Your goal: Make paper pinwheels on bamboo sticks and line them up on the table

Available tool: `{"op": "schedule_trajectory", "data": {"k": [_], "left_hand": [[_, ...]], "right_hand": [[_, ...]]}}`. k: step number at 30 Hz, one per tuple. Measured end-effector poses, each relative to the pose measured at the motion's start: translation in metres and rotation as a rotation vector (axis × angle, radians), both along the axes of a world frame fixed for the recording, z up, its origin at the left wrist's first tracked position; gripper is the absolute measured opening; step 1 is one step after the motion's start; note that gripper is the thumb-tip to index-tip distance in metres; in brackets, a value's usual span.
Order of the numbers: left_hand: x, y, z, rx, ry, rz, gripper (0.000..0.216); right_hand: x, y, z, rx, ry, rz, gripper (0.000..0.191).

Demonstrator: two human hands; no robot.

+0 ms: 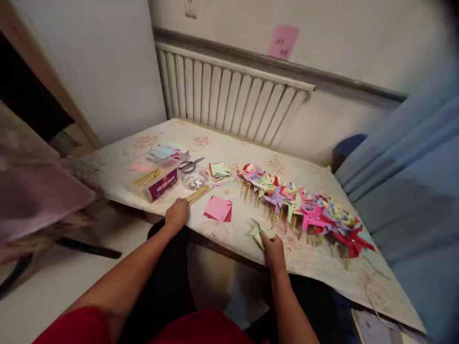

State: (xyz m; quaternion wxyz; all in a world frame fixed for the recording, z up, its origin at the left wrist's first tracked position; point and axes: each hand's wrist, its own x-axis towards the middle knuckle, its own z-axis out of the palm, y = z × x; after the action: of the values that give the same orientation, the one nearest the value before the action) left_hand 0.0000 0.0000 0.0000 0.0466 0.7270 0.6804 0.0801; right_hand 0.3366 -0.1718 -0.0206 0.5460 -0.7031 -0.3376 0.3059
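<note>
At the table's front edge, my left hand [177, 213] is closed at the near end of a small bundle of thin wooden sticks [199, 194]. My right hand [275, 249] pinches a pale green paper pinwheel [256, 231] just over the tabletop. Between my hands lies a stack of pink and red paper squares [219, 209]. Beyond the sticks are a clear round dish [195, 179] with small shiny pieces and a pair of scissors [191, 165]. To the right, many coloured paper pinwheels [313, 216] on sticks are crowded together.
A clear box [163, 184] with a purple label holds more sticks at the left. Green paper pieces [219, 169] lie mid-table. A radiator [233, 91] stands behind the flowered tablecloth [175, 129]; a blue curtain [405, 205] hangs at the right.
</note>
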Motion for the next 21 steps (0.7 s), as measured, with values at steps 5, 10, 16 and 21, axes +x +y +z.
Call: {"op": "schedule_trajectory", "data": {"k": [5,10,16,21], "left_hand": [[0.001,-0.002,0.000,-0.024,0.005,-0.006,0.036],[0.001,-0.004,0.002,0.002,-0.016,-0.022,0.030],[0.004,-0.005,0.006,0.003,-0.048,0.009,0.029],[0.007,-0.002,0.007,-0.013,-0.055,0.038,0.031]], "right_hand": [[0.002,0.001,0.001,-0.011,-0.011,-0.032,0.039],[0.004,0.001,-0.005,0.016,0.000,-0.029,0.039],[0.007,0.002,-0.014,0.037,0.026,-0.022,0.040],[0.008,0.002,-0.017,0.047,0.027,-0.029,0.040]]}}
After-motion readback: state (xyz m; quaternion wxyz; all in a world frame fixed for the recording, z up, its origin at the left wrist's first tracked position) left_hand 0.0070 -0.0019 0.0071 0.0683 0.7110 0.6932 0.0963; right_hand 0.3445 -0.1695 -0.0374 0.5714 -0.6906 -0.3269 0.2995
